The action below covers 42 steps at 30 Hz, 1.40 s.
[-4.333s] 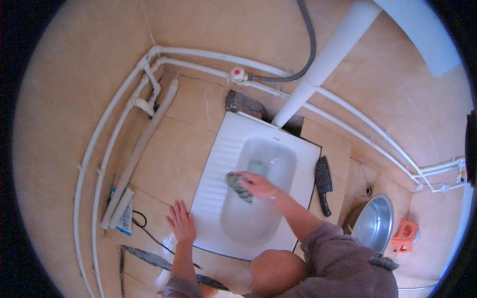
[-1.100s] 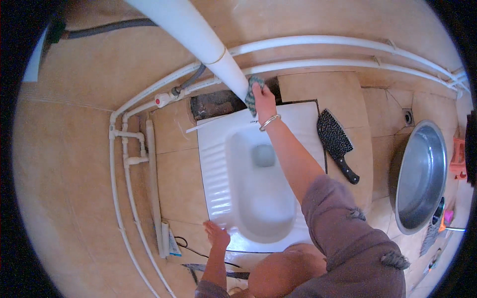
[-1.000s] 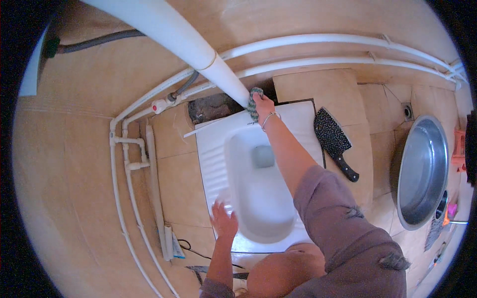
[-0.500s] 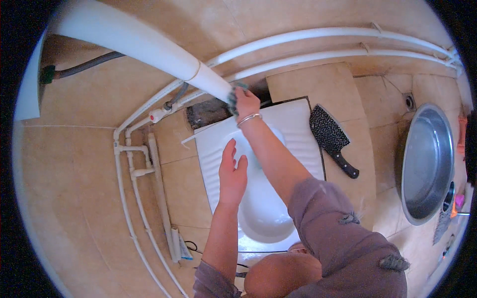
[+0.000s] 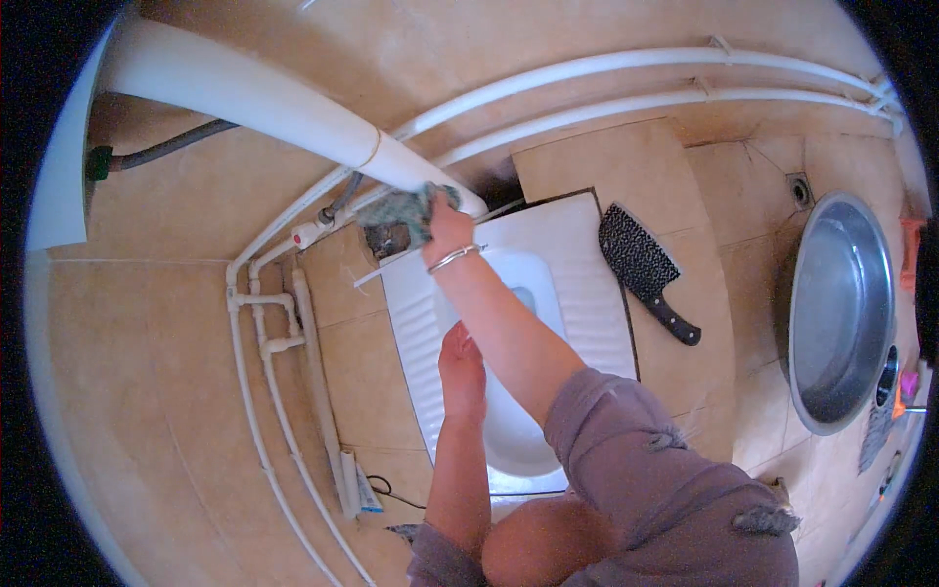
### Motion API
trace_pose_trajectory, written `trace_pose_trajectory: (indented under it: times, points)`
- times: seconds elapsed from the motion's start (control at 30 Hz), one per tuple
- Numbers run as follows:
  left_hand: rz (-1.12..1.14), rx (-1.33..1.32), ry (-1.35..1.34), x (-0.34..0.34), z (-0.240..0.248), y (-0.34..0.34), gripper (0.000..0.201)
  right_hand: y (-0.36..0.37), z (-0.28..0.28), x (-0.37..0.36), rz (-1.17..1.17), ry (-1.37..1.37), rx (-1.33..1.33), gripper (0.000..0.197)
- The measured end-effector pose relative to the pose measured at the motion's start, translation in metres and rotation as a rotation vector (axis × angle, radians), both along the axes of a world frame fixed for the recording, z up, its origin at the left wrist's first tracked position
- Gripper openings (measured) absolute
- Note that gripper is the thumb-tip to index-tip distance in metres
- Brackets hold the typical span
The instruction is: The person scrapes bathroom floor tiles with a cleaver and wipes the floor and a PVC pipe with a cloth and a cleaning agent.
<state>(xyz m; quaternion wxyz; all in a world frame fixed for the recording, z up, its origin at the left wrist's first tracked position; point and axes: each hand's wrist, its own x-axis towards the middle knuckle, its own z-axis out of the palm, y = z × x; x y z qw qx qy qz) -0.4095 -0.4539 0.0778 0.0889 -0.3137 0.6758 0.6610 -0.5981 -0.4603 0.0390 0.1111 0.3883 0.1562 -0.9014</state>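
My right hand (image 5: 449, 225), with a silver bangle at the wrist, grips a grey-green cloth (image 5: 396, 213). The cloth lies against the lower end of a thick white pipe (image 5: 391, 161) and hangs out to its left. My left hand (image 5: 462, 374) holds nothing that I can see. It hovers over the white squat toilet (image 5: 416, 323), close beside my right forearm, with its fingers loosely extended and partly hidden by that forearm. The toilet pan has ribbed foot areas and a bowl in its middle.
A cleaver (image 5: 641, 259) with a black handle lies right of the toilet. Farther right stands a metal basin (image 5: 843, 313), near a floor drain (image 5: 800, 191). Thin white pipes (image 5: 587, 67) run along the walls. A valve with a red mark (image 5: 305, 235) sits left of the thick pipe.
My right hand has moved left across the pipe's lower end, and more of the cloth now shows. My left hand has dropped slightly toward me, its fingers drawn closer together.
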Motion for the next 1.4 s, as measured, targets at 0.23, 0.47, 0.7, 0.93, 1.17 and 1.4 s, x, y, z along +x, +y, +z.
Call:
trace_pose_trajectory:
  times: [0.23,0.47,0.7,0.93,1.17,1.4]
  points:
    - [0.149,-0.008,0.032,0.034,0.007,-0.029,0.031,-0.008,0.075,0.035,0.06,0.312,-0.121,0.025]
    - [0.122,-0.101,-0.015,0.07,-0.011,-0.033,0.034,0.046,-0.081,0.015,-0.176,-0.003,-0.095,0.035]
    - [-0.001,-0.085,-0.056,0.082,-0.005,-0.041,0.032,0.06,-0.185,-0.058,0.341,0.287,0.754,0.027]
    - [0.033,-0.06,0.002,0.104,-0.006,-0.055,0.033,0.182,0.006,-0.01,-0.004,0.481,0.315,0.027]
    - [0.055,0.03,-0.076,0.133,-0.013,-0.052,0.031,0.158,-0.066,0.009,0.241,0.384,0.337,0.021]
    - [-0.039,0.037,-0.069,0.14,-0.016,-0.042,0.022,0.116,-0.153,-0.051,0.548,0.322,1.232,0.019]
